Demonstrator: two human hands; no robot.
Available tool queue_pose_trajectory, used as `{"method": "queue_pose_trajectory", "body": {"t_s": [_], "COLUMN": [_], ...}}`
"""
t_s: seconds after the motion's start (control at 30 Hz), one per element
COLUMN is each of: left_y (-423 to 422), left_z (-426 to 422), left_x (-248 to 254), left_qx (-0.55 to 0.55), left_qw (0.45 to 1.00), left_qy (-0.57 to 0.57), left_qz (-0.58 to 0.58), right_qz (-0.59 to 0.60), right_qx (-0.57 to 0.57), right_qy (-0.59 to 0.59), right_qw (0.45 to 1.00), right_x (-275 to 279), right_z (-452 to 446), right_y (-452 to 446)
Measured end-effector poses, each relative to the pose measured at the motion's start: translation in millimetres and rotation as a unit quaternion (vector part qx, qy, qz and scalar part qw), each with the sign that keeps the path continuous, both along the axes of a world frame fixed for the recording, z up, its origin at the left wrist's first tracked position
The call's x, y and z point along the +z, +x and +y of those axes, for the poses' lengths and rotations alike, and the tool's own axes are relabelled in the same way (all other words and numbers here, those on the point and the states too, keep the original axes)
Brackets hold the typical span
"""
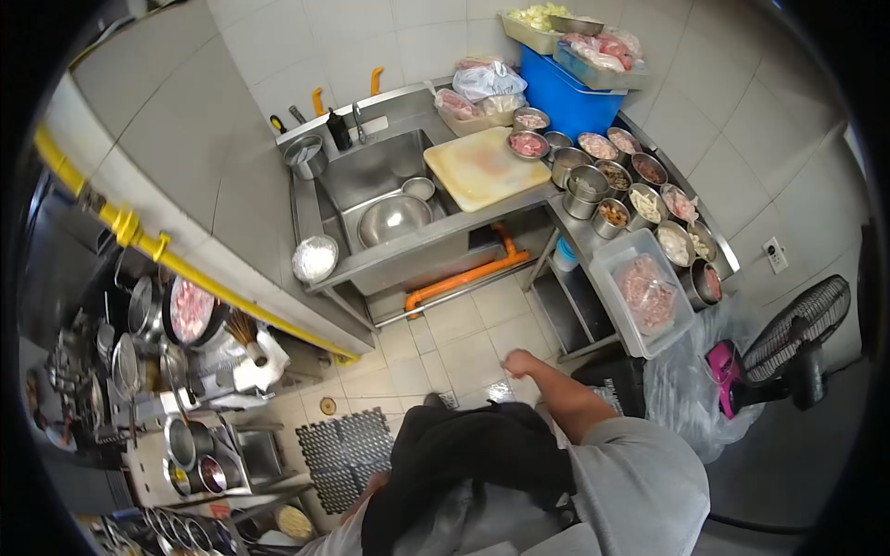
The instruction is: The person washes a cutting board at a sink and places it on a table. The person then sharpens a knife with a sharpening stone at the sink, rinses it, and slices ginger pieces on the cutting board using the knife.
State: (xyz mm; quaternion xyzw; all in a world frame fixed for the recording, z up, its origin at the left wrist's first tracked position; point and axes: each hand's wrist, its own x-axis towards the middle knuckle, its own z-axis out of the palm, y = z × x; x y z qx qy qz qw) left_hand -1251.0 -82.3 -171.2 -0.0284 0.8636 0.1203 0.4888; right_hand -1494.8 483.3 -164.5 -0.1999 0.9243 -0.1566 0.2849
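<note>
My right hand [522, 363] hangs over the tiled floor in front of my body, its fingers curled in with nothing visible in them. It touches nothing and is apart from the steel counter. My left hand [375, 484] is low at my left side, mostly hidden by the black cloth [473, 426] over my front; its fingers do not show. Nearest on the right is a clear plastic tub [681, 324] of minced meat [646, 295] on the counter's near end.
Ahead are a steel sink [357, 181] holding a metal bowl [396, 221], a cutting board [487, 169] and several steel containers of food. A black fan [793, 329] stands on the right. Pots and a pan of meat [192, 310] are on the left. A perforated mat [343, 454] lies on the floor.
</note>
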Motion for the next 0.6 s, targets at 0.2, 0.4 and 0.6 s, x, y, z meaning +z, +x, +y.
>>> {"method": "queue_pose_trajectory", "body": {"t_s": [0.2,0.4,0.6], "left_y": [-330,-578,-723], "left_z": [48,203,349], "left_x": [38,150,163], "left_qx": [0.274,0.232,0.340], "left_qw": [0.921,0.849,0.805], "left_qy": [0.278,0.473,0.478], "left_qz": [-0.016,0.038,0.091], "right_qz": [-0.255,-0.160,-0.014], "right_qx": [-0.361,-0.593,-0.594], "right_qy": [-0.171,-0.417,-0.523], "right_qw": [0.881,0.670,0.611], "right_x": [47,123,147], "right_z": [36,81,166], "right_y": [-26,-174,-399]}}
